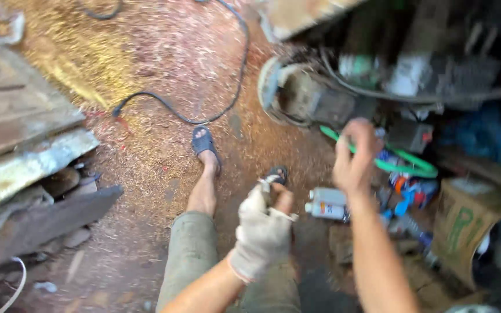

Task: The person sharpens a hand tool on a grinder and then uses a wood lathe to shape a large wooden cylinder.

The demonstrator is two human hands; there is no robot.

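While crouched over a sawdust-strewn floor [163, 69], seen from above: left hand [265, 232] in a worn pale work glove, closed around a small metal object [266, 186] whose kind stays unclear through the blur, held above the knees just in front of the right sandal. Right hand [355, 156], bare, raised near a green hose loop [404, 165]; fingers curled, but impossible to tell whether gripping anything or merely hovering beside it. Between the two hands and slightly lower, two white spray cans [327, 204] lying on their sides on the floor. Beyond the right hand, a cluttered heap under a bench: a grey motor-like machine [302, 95] with a round housing, cables, small bottles and blue plastic. At the lower right, a brown cardboard box [465, 226] with green marking. Both feet in dark sandals [204, 142], legs in olive trousers [192, 255]. Stretching across the floor toward the machine, a black power cord [204, 116]. On the left edge, stacked weathered boards [18, 116] and dark scrap pieces.
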